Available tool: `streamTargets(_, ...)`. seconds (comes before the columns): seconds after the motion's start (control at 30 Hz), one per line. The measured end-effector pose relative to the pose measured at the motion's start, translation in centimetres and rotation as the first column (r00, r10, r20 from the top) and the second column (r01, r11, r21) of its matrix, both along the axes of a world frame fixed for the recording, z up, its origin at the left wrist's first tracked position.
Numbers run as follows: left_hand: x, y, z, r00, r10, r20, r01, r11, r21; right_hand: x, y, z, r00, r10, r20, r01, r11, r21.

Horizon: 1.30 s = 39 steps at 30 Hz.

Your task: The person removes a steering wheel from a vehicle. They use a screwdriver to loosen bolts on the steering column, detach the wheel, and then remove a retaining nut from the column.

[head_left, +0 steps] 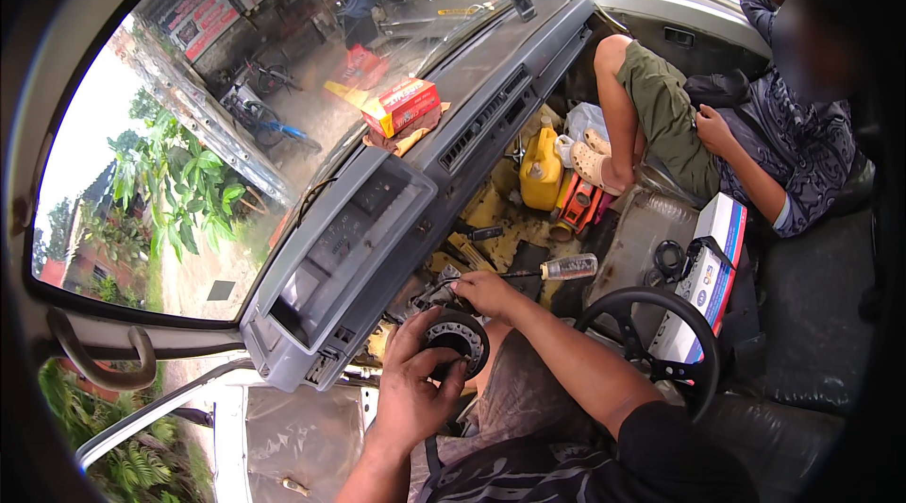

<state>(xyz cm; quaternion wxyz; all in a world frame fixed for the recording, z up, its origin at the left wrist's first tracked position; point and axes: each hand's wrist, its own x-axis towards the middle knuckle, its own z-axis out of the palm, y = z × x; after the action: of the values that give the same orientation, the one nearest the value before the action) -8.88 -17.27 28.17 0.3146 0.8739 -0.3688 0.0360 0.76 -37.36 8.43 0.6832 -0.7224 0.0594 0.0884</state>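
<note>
My left hand [415,376] is closed around a black round steering wheel hub [481,344] with a ring of small holes in its face. Whether the hub sits on the steering column cannot be seen. Just beyond it, my right hand [486,293] pinches the thin shaft of a screwdriver [570,267], whose clear handle points to the right. Metal column parts [436,293] show beside my right fingertips, partly covered by them. A black three-spoke steering wheel [651,338] lies on the seat, right of my right forearm.
A grey dashboard [377,210] runs along the front, with a red and yellow box [401,107] on top. A yellow jug [541,168] and an orange tool [578,201] stand on the floor by a seated person [755,116]. A long white-blue box [698,276] lies on the seat.
</note>
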Motion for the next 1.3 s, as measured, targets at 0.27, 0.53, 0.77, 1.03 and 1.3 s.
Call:
streamTargets(0.27,-1.0,2.4,-2.6,0.998,0.051,-0.039,-0.056,0.991,-0.125,-1.8,-0.9,0.3,0.842,0.095,0.531,0.083,0.950,-0.302)
streamTargets(0.53,-0.3,1.7,-1.7,0.998,0.008,0.059,-0.003,0.996,-0.092,-2.6,0.0,2.0,0.561,0.178,0.808,0.493,0.712,-0.500)
streamTargets(0.77,-0.7,3.5,-2.3,0.999,0.021,-0.050,-0.030,0.979,-0.199,-5.5,-0.4,4.2,0.744,0.107,0.659,0.377,0.747,-0.547)
streamTargets(1.03,-1.9,4.3,-4.0,0.987,0.126,-0.102,-0.131,0.990,-0.051,-12.3,-1.6,9.1,0.785,-0.161,0.598,0.195,0.981,0.008)
streamTargets(1.3,-2.0,4.4,-4.6,0.982,0.159,-0.106,-0.165,0.985,-0.050,-14.7,0.2,11.1,0.632,0.046,0.774,0.279,0.918,-0.282)
